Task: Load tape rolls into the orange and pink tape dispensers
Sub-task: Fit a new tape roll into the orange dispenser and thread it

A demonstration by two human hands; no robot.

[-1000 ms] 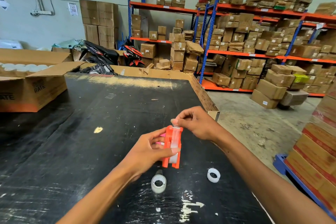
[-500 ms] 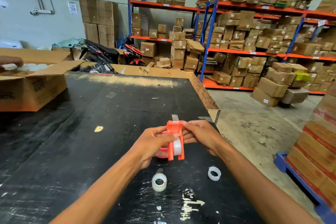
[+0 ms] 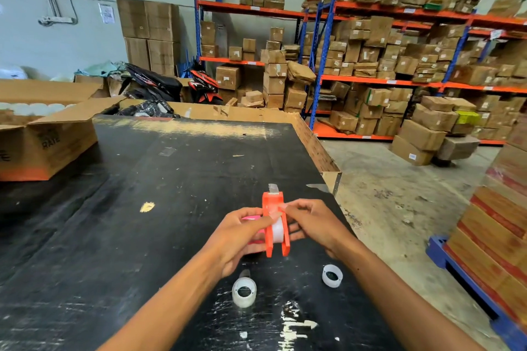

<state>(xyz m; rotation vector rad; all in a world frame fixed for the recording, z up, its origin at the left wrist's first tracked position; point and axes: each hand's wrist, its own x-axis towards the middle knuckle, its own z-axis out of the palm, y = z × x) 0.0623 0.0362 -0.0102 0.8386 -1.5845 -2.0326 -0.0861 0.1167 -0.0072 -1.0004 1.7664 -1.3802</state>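
Note:
I hold the orange tape dispenser (image 3: 274, 222) upright above the black table (image 3: 176, 179), a clear tape roll seated in it and a tape end sticking up past its top. My left hand (image 3: 242, 239) grips its left side. My right hand (image 3: 310, 225) holds its right side, fingertips pinching on the tape at the front. The pink dispenser (image 3: 252, 218) lies behind my left hand, mostly hidden. A clear tape roll (image 3: 244, 291) stands on the table below my left hand. A smaller white roll or core (image 3: 332, 275) lies to its right.
An open cardboard box (image 3: 48, 134) holding pale rolls sits at the table's far left. The table's right edge (image 3: 328, 162) drops to a concrete floor. Stacked boxes on a blue pallet (image 3: 467, 285) stand at right. Shelving packed with cartons fills the back.
My right hand came down from pulling tape at the dispenser's top to its right side. The dispenser now stands a bit higher and farther from me, with both hands around it.

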